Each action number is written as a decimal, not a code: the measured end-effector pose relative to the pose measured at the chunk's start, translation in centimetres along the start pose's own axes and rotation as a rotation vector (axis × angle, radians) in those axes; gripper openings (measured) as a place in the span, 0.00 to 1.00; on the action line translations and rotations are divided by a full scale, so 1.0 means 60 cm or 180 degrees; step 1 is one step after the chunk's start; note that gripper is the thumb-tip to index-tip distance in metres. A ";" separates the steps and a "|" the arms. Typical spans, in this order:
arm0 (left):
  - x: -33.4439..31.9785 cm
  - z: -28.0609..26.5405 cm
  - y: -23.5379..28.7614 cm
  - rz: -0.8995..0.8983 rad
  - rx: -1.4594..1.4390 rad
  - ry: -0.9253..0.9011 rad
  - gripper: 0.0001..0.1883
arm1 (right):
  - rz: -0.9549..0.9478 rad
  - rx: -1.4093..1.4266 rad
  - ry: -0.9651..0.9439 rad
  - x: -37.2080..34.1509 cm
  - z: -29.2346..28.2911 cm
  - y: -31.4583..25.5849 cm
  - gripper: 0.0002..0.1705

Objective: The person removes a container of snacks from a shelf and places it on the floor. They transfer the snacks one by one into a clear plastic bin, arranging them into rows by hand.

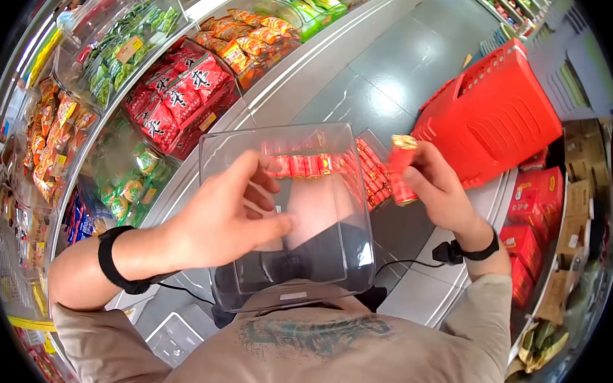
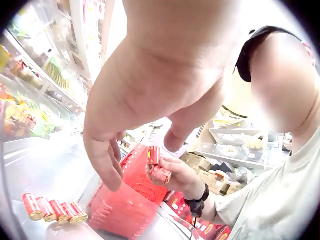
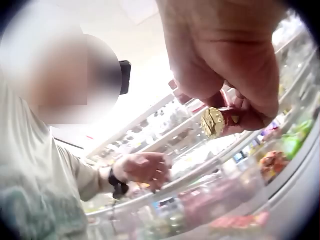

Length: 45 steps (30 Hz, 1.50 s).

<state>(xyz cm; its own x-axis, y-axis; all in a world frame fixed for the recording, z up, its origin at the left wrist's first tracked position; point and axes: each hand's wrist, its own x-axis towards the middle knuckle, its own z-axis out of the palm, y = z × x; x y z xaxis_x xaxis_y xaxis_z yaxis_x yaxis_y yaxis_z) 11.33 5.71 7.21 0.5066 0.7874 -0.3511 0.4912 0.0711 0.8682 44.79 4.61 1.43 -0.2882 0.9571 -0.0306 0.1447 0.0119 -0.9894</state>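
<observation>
A clear plastic bin (image 1: 293,261) sits over the person's lap, with a row of small red wrapped rolls with gold ends (image 1: 305,166) inside near its far side. Over the bin is the left hand (image 1: 235,209), its fingers loosely bent and nothing held in them. To the right of the bin, the right hand (image 1: 441,184) grips red rolls (image 1: 402,160) between thumb and fingers; one gold end (image 3: 212,123) faces the right wrist camera. The left wrist view shows two red rolls (image 2: 161,173) in that hand. More red rolls (image 1: 373,170) lie between the bin and the right hand.
A red plastic basket (image 1: 489,112) stands at the right beyond the right hand. Red boxes (image 1: 536,200) and cartons line the right shelf. Bins of red packets (image 1: 180,94) and other bagged snacks fill the left shelves. Tiled floor (image 1: 384,76) shows ahead.
</observation>
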 end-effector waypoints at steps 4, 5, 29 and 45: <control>0.023 0.022 -0.008 0.0142 -0.0911 0.0062 0.31 | 0.0216 0.0182 -0.0773 0.031 0.079 -0.047 0.15; 0.026 0.029 -0.005 0.0042 -0.1192 0.0121 0.31 | 0.0146 -0.0022 -0.0880 0.039 0.097 -0.050 0.17; 0.128 0.008 -0.133 -0.2464 0.0046 0.0461 0.06 | -0.0365 0.0321 -0.0240 0.033 0.120 0.010 0.14; 0.160 0.030 -0.146 -0.2507 0.0562 0.0398 0.10 | -0.0484 0.0135 -0.0349 0.031 0.119 0.018 0.11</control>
<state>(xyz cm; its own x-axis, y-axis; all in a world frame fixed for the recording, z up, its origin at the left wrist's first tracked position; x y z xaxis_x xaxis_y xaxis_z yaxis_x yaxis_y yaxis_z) 13.18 11.56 -4.40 -0.1115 0.6100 -0.7845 0.7800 0.5429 0.3113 37.64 4.36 -0.74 -0.4055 0.9078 0.1067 0.0523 0.1395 -0.9888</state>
